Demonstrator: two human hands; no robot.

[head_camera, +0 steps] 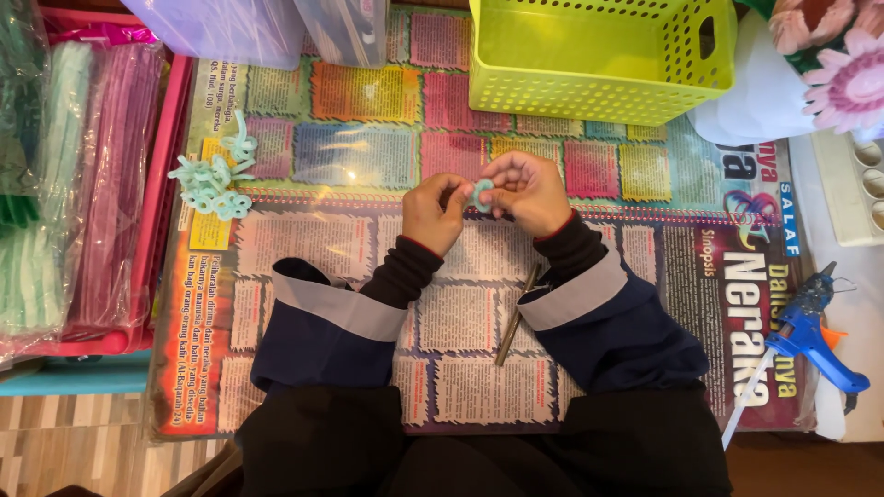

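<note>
My left hand (435,213) and my right hand (525,191) meet over the middle of a colourful printed mat (359,166). Between their fingertips they pinch a small mint-green pipe cleaner piece (482,195), curled into a loop. A pile of similar curled mint-green pieces (215,177) lies on the mat to the left. A thin brownish stick (517,315) lies on the mat below my right wrist, partly under my sleeve.
A lime-green perforated basket (599,64) stands at the back. Bagged pipe cleaners in pink and green (83,184) fill a tray on the left. A blue glue gun (815,336) lies at the right, with artificial pink flowers (843,64) and a white tray (852,184) beyond.
</note>
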